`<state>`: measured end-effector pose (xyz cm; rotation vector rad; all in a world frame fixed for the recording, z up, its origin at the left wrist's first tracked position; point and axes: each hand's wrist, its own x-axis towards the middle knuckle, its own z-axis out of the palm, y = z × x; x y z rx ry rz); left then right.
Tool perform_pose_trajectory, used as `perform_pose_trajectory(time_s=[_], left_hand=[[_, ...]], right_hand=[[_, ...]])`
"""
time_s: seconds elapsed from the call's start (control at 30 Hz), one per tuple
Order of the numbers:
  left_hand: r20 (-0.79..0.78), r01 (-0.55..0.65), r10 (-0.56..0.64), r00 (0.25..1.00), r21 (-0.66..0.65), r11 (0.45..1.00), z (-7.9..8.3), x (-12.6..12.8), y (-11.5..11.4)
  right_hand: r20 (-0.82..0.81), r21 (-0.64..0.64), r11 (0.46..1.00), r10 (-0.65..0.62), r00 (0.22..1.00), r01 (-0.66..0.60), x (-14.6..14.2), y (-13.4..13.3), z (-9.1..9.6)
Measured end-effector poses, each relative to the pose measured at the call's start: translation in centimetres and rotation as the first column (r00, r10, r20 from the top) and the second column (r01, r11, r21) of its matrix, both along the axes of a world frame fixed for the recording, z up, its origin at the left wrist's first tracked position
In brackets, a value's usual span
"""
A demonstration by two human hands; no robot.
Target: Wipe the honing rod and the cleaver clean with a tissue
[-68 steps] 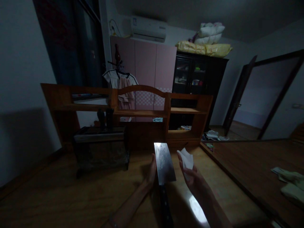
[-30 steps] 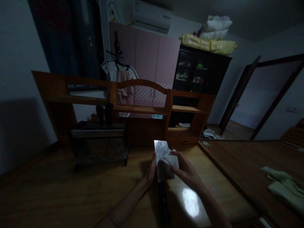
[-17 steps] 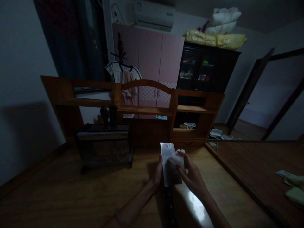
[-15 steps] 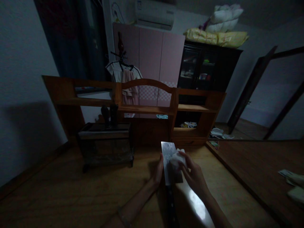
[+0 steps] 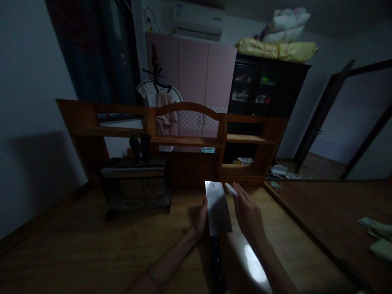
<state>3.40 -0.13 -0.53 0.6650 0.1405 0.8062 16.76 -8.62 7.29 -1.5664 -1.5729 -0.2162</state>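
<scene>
A cleaver (image 5: 218, 210) is held over the wooden surface, its broad grey blade pointing away from me and its black riveted handle toward me. Whitish smears mark the upper part of the blade. My left hand (image 5: 200, 217) grips it along the blade's left edge; the thumb shows, and the other fingers are mostly hidden behind the blade. My right hand (image 5: 250, 214) is closed on a white wad (image 5: 230, 189), tissue or cloth, I cannot tell which. That wad is just right of the blade's far end, apart from it.
Ahead on the wooden surface (image 5: 92, 245) stands a dark-framed knife block (image 5: 137, 190) with two black handles upright in it. Behind it runs a wooden shelf unit (image 5: 186, 142). A raised wooden edge (image 5: 294, 212) borders the right side; papers (image 5: 379, 234) lie beyond.
My right hand has lifted the white wad off the blade and turned it to the right, baring the blade face. The cleaver has shifted slightly left, still in my left hand.
</scene>
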Motion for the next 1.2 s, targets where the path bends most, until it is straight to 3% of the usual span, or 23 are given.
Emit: perform_pose_trajectory(time_s=[0.1,0.27,0.4,0.53,0.67,0.9,1.03,1.2], left_hand=[[0.027,-0.013,0.014,1.000,-0.030,0.999,-0.3,0.3,0.4],[0.044,-0.006,0.008,0.999,-0.031,0.999,0.0,-0.1,0.2],[0.008,-0.030,0.030,1.000,-0.053,0.998,0.8,-0.6,-0.6],[0.046,0.047,-0.042,0.998,-0.115,0.992,1.4,-0.6,-1.1],[0.086,0.060,-0.050,0.995,-0.115,0.992,1.5,-0.4,-1.1],[0.057,0.028,-0.022,0.998,-0.092,0.995,1.3,-0.5,-0.9],[0.070,-0.034,0.038,0.997,-0.070,0.997,1.1,-0.4,-0.6],[0.082,0.020,-0.010,0.997,-0.118,0.993,1.2,-0.5,-0.6]], right_hand=[[0.055,-0.116,0.989,0.101,0.993,-0.094,-1.9,1.0,-1.8],[0.164,-0.189,0.971,0.176,0.971,-0.144,-4.5,0.6,-4.4],[0.191,-0.248,0.947,0.255,0.948,-0.205,-4.9,-0.5,-4.0],[0.175,-0.283,0.937,0.263,0.949,-0.207,-4.2,-0.5,-2.9],[0.276,-0.216,0.960,0.236,0.932,-0.179,-3.6,-0.2,-2.1],[0.381,-0.107,0.994,0.065,0.923,-0.025,-4.0,0.0,-1.9],[0.345,-0.016,1.000,0.027,0.938,-0.023,-4.5,0.7,-3.3],[0.193,-0.021,0.999,0.050,0.980,-0.047,-5.1,1.5,-4.8]])
